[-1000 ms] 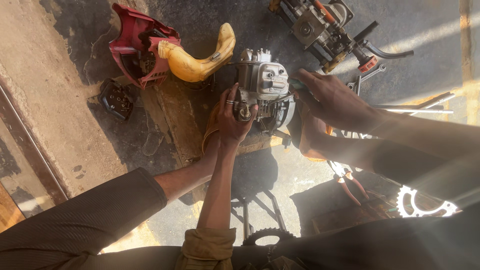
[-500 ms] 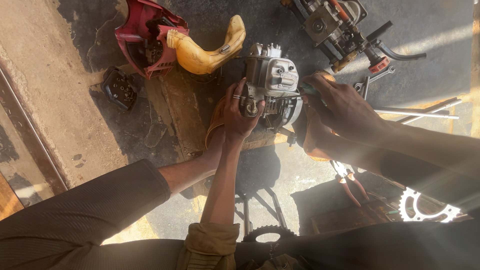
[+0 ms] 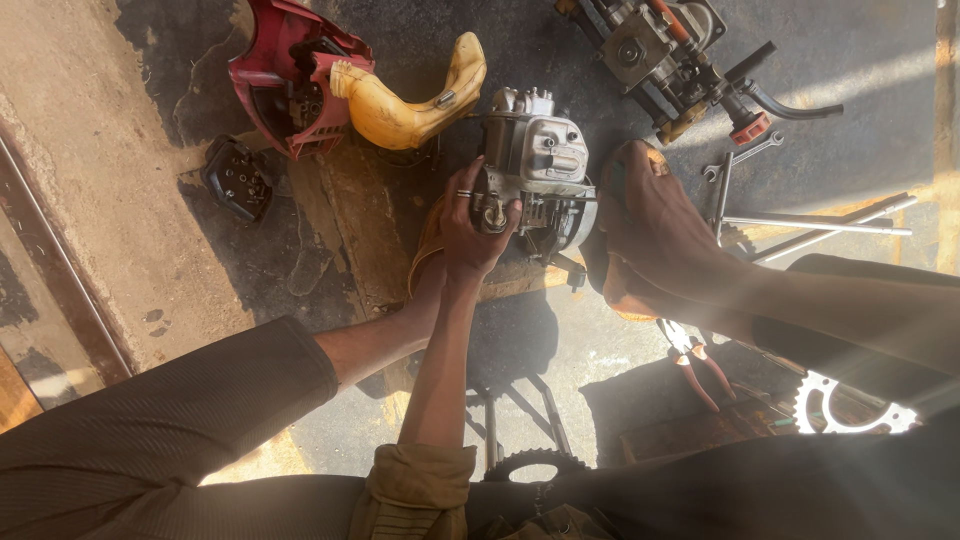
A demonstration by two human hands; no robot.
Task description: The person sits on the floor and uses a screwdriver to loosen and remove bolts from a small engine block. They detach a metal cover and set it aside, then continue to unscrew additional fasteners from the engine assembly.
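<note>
Small grey engine block (image 3: 535,165): cast metal, dull silvery, finned and grimy.
Curved yellow plastic cover (image 3: 415,100): smooth, slightly glossy, scuffed with dirt.
Red plastic housing shell (image 3: 285,75): hard plastic, semi-gloss, dusty.
Small black square part (image 3: 238,178): matt, dark plastic by the look.
Floor (image 3: 120,200): rough concrete, stained dark with oil.
Long thin steel rods (image 3: 815,225): bare bright metal, smooth.
White toothed sprocket ring (image 3: 850,405): metal, glaring in sunlight.
Red-handled pliers (image 3: 695,360): glossy plastic handles.
Brown ribbed sleeve (image 3: 160,420): woven cloth, matt.

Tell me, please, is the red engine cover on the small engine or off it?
Off. The red cover lies on the ground apart from the engine, whose bare metal shows.
</note>
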